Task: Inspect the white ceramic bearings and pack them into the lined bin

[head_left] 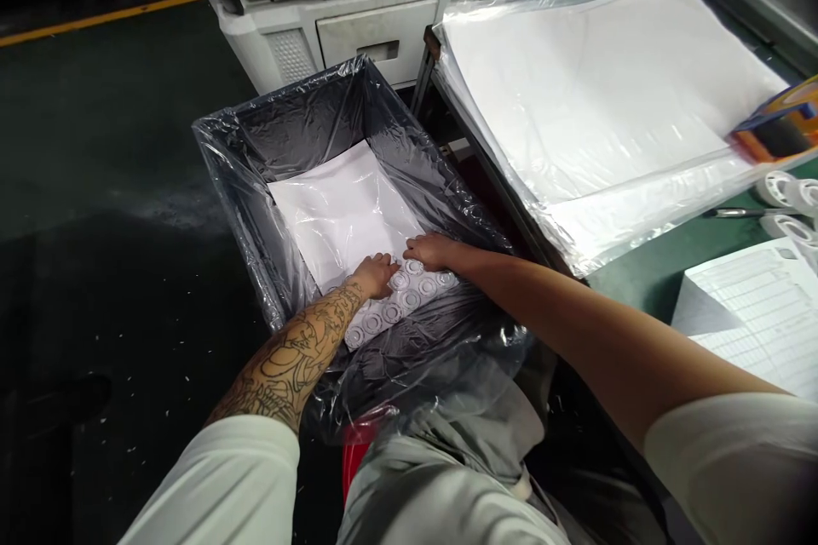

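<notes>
A dark box (221,179) lined with a clear plastic bag stands in front of me. Inside it lies a white sheet (345,196). Rows of small round, ring-like white parts (389,311) cover the near end of the sheet. My left hand (375,275) is over the left side of these rows, fingers curled and closed. Close beside it, my right hand (429,251) is closed too, its fingertips down at the upper row of parts. What either hand pinches, if anything, is too small and hidden to make out.
On the right, a green table holds a stack of white sheets in clear plastic (607,94), a pen (747,212), tape rolls (789,226), a tape dispenser (776,128) and a printed form (754,306). Grey-white plastic crates (377,25) stand behind the box.
</notes>
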Demonstrator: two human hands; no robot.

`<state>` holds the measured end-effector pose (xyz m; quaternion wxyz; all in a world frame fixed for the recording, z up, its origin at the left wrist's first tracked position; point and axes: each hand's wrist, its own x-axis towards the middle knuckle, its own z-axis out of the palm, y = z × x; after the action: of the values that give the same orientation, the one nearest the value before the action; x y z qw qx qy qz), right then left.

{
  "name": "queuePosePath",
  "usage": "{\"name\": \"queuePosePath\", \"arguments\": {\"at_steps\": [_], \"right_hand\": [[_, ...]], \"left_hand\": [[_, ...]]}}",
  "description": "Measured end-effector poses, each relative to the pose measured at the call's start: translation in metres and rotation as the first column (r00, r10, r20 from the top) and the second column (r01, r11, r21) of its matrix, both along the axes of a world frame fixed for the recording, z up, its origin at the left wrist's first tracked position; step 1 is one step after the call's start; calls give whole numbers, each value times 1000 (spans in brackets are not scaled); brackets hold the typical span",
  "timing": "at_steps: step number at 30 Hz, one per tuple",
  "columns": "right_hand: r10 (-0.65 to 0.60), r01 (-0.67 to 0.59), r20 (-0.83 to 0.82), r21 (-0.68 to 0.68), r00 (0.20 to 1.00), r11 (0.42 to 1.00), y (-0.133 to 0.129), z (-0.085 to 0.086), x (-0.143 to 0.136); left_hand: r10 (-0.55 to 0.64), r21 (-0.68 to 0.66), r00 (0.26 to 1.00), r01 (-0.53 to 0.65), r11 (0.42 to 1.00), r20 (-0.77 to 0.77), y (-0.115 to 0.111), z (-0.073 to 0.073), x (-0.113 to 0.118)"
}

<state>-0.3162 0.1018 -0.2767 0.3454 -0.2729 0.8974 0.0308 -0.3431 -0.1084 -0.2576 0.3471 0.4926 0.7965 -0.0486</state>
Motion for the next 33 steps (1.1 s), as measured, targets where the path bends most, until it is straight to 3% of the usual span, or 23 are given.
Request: {"name": "queuePosePath", "arguments": {"at_steps": [6,25,33], "right_hand": [[-33,33,-17,5,999,999,-2,-2,3],[-182,179,15,127,983,976,-10,3,3],[-324,308,82,165,942,937,-6,3,-19]], "left_hand": [[36,13,999,-36,999,-5,8,-2,9],[-54,14,998,54,998,-20,15,-1,23],[-53,33,999,54,998,-3,14,2,23]]}}
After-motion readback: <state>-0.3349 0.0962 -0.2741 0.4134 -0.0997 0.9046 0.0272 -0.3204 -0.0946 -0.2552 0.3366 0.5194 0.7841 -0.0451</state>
